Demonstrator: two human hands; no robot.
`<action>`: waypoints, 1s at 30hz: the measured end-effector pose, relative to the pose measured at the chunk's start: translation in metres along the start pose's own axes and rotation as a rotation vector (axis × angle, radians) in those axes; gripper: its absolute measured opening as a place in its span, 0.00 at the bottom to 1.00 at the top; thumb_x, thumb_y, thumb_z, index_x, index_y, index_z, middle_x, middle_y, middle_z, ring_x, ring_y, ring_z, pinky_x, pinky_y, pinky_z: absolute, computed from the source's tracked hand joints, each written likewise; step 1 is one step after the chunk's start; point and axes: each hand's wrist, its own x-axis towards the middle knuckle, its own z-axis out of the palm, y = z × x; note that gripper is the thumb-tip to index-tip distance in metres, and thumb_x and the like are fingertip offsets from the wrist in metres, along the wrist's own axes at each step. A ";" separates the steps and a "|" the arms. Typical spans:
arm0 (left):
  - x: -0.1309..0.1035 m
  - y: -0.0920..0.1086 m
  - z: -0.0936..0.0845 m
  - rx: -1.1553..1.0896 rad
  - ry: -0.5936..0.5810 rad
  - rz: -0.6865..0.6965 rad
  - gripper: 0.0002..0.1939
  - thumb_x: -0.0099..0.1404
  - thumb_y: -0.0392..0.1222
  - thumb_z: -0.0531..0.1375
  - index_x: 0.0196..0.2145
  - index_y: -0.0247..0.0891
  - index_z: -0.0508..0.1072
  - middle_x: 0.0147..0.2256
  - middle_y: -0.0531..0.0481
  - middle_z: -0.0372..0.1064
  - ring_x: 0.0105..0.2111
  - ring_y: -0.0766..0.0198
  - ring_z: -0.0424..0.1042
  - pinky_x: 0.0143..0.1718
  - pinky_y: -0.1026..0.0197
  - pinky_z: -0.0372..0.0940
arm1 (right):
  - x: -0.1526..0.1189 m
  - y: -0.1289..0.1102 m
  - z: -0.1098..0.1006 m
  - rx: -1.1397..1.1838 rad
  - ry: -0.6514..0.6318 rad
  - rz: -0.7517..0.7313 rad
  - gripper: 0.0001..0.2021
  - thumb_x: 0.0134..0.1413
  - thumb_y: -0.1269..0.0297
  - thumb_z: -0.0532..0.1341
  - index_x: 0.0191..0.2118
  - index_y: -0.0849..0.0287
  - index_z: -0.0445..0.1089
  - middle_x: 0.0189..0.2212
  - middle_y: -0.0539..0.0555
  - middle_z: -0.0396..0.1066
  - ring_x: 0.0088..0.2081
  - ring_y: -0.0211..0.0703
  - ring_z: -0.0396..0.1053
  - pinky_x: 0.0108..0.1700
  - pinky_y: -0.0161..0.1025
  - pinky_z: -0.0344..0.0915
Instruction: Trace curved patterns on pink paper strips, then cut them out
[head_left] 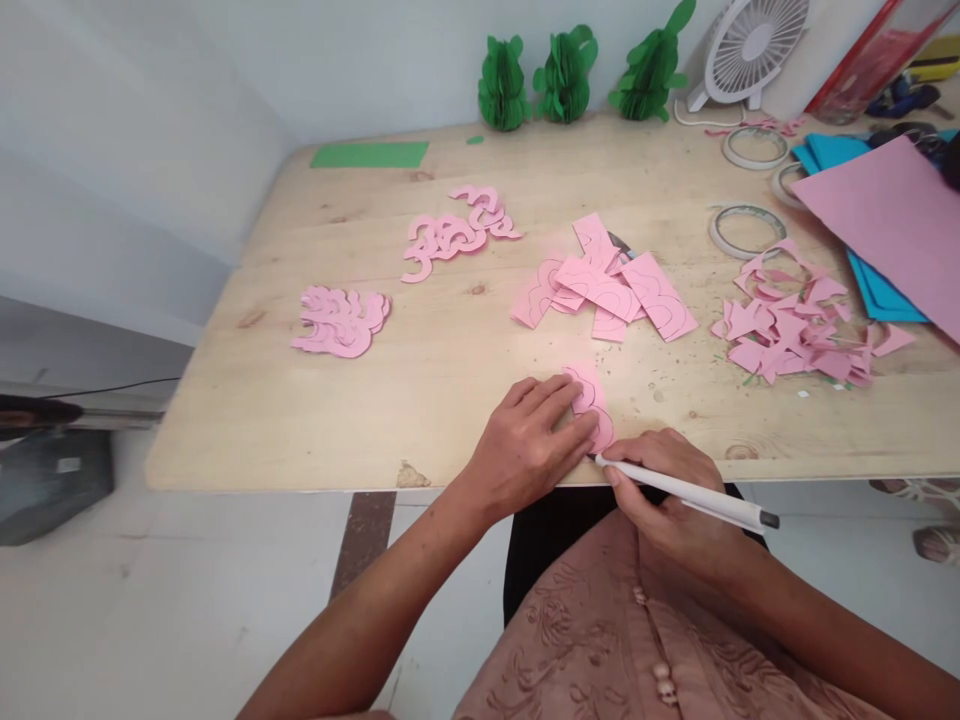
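My left hand (pixel 536 435) lies over a small pink paper piece (pixel 594 405) near the table's front edge, its fingers stretched out and pressing the paper down. Curved outlines are drawn on that piece, and part of it is hidden under the fingers. My right hand (pixel 667 480) is closed around a white pen (pixel 694 492), whose tip is at the paper's lower end. Beyond my hands lies a loose pile of pink paper strips (pixel 600 285) with similar curved lines, partly covering a dark object that I cannot make out.
Cut pink shapes (pixel 450 238) and a stack of curvy pink cutouts (pixel 345 322) lie left. Pink scraps (pixel 795 325), tape rolls (pixel 748 232) and pink sheets (pixel 892 225) over blue ones lie right. Green paper figures (pixel 504 85) and a white fan (pixel 756 45) stand at the back.
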 end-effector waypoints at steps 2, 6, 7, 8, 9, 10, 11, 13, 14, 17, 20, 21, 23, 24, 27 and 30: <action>0.000 0.000 0.000 -0.002 -0.003 -0.003 0.08 0.67 0.39 0.56 0.43 0.39 0.72 0.48 0.41 0.71 0.54 0.53 0.67 0.50 0.51 0.64 | 0.000 0.000 0.000 -0.001 0.000 0.005 0.04 0.57 0.70 0.57 0.34 0.56 0.68 0.26 0.50 0.74 0.28 0.40 0.71 0.35 0.40 0.65; 0.000 0.000 0.000 -0.003 -0.002 -0.001 0.08 0.67 0.39 0.56 0.43 0.39 0.72 0.48 0.42 0.71 0.54 0.53 0.67 0.50 0.51 0.64 | -0.001 0.000 0.000 -0.003 0.009 0.010 0.04 0.58 0.69 0.56 0.34 0.56 0.68 0.26 0.50 0.74 0.28 0.40 0.71 0.34 0.40 0.65; 0.000 0.000 0.000 -0.003 -0.001 -0.001 0.08 0.67 0.39 0.56 0.43 0.39 0.72 0.48 0.42 0.71 0.54 0.53 0.67 0.50 0.51 0.63 | -0.001 0.000 0.000 -0.002 0.009 0.008 0.04 0.57 0.69 0.56 0.34 0.56 0.68 0.26 0.50 0.74 0.28 0.40 0.71 0.34 0.40 0.65; 0.000 0.000 0.000 -0.003 -0.001 -0.001 0.08 0.67 0.39 0.56 0.43 0.40 0.72 0.48 0.42 0.71 0.54 0.53 0.67 0.50 0.51 0.63 | -0.001 0.000 0.000 -0.002 0.012 0.007 0.04 0.57 0.69 0.56 0.34 0.56 0.68 0.26 0.50 0.74 0.27 0.40 0.71 0.34 0.40 0.65; 0.000 0.000 0.000 -0.003 -0.001 -0.002 0.08 0.67 0.39 0.56 0.43 0.40 0.72 0.48 0.42 0.71 0.54 0.53 0.67 0.50 0.51 0.63 | -0.001 0.000 0.000 -0.001 0.013 0.005 0.04 0.57 0.69 0.56 0.34 0.56 0.68 0.26 0.50 0.74 0.27 0.40 0.71 0.34 0.40 0.65; -0.001 0.000 0.001 -0.002 -0.001 -0.002 0.08 0.67 0.39 0.56 0.43 0.40 0.72 0.48 0.42 0.71 0.54 0.53 0.66 0.50 0.51 0.63 | -0.001 0.000 0.000 0.001 0.014 0.004 0.04 0.57 0.69 0.57 0.34 0.56 0.68 0.26 0.50 0.74 0.28 0.40 0.71 0.34 0.40 0.65; -0.001 -0.001 0.001 -0.002 -0.002 -0.001 0.08 0.67 0.39 0.56 0.43 0.40 0.72 0.48 0.42 0.71 0.54 0.53 0.66 0.50 0.50 0.63 | 0.000 0.000 0.000 0.003 0.014 0.001 0.04 0.57 0.70 0.57 0.34 0.56 0.68 0.26 0.50 0.74 0.28 0.40 0.71 0.34 0.40 0.65; -0.001 -0.001 0.001 -0.001 -0.005 -0.001 0.08 0.67 0.40 0.56 0.43 0.40 0.72 0.48 0.41 0.71 0.54 0.53 0.66 0.50 0.50 0.63 | 0.000 0.000 0.000 0.004 0.010 -0.009 0.04 0.57 0.70 0.57 0.34 0.56 0.68 0.26 0.50 0.74 0.28 0.39 0.71 0.34 0.39 0.64; -0.001 -0.001 0.001 0.000 -0.005 -0.001 0.08 0.67 0.40 0.55 0.43 0.40 0.72 0.48 0.41 0.71 0.54 0.53 0.66 0.50 0.50 0.64 | 0.000 -0.001 0.000 0.005 0.005 -0.013 0.04 0.57 0.71 0.57 0.35 0.56 0.68 0.27 0.50 0.74 0.28 0.39 0.70 0.34 0.39 0.64; -0.001 -0.001 0.001 0.001 -0.004 0.001 0.08 0.67 0.40 0.56 0.43 0.39 0.72 0.48 0.41 0.71 0.54 0.53 0.67 0.50 0.51 0.64 | 0.001 -0.001 0.001 0.008 -0.002 -0.028 0.04 0.56 0.71 0.57 0.35 0.57 0.68 0.26 0.50 0.73 0.27 0.39 0.70 0.34 0.40 0.63; -0.001 0.000 0.001 0.004 -0.005 0.004 0.08 0.67 0.40 0.56 0.43 0.39 0.72 0.48 0.41 0.71 0.54 0.53 0.67 0.50 0.51 0.63 | 0.001 -0.001 0.000 0.018 -0.009 -0.024 0.04 0.56 0.71 0.57 0.35 0.56 0.68 0.25 0.49 0.73 0.27 0.39 0.70 0.34 0.40 0.63; 0.000 0.000 0.000 0.005 -0.005 0.002 0.08 0.67 0.40 0.56 0.43 0.39 0.72 0.48 0.41 0.71 0.54 0.53 0.67 0.50 0.51 0.63 | 0.001 -0.001 0.000 0.027 -0.001 -0.012 0.04 0.56 0.71 0.57 0.35 0.56 0.68 0.26 0.49 0.73 0.27 0.39 0.70 0.34 0.40 0.64; 0.000 0.000 0.000 0.006 -0.004 0.000 0.08 0.67 0.40 0.56 0.43 0.39 0.72 0.48 0.41 0.71 0.54 0.53 0.67 0.50 0.51 0.63 | 0.000 0.000 -0.002 0.046 0.022 0.032 0.04 0.56 0.70 0.58 0.35 0.56 0.69 0.27 0.50 0.74 0.29 0.40 0.71 0.35 0.39 0.65; 0.000 0.000 0.000 0.005 -0.003 -0.001 0.08 0.67 0.40 0.56 0.43 0.40 0.72 0.48 0.41 0.71 0.54 0.54 0.67 0.50 0.51 0.63 | 0.000 0.000 -0.002 0.053 0.039 0.057 0.04 0.56 0.70 0.58 0.35 0.55 0.69 0.28 0.50 0.75 0.30 0.41 0.72 0.36 0.39 0.66; 0.000 0.000 0.000 0.002 0.000 0.006 0.08 0.67 0.40 0.56 0.43 0.39 0.72 0.47 0.41 0.71 0.54 0.54 0.67 0.49 0.51 0.63 | -0.001 0.001 -0.004 0.062 0.048 0.099 0.03 0.55 0.69 0.58 0.34 0.55 0.69 0.29 0.50 0.75 0.32 0.41 0.73 0.36 0.39 0.66; 0.000 0.000 0.000 0.003 0.006 0.008 0.08 0.67 0.39 0.56 0.43 0.39 0.72 0.47 0.41 0.71 0.54 0.53 0.67 0.49 0.51 0.63 | 0.000 0.001 -0.004 0.051 0.025 0.075 0.04 0.56 0.69 0.58 0.33 0.55 0.69 0.28 0.50 0.75 0.31 0.41 0.72 0.35 0.39 0.66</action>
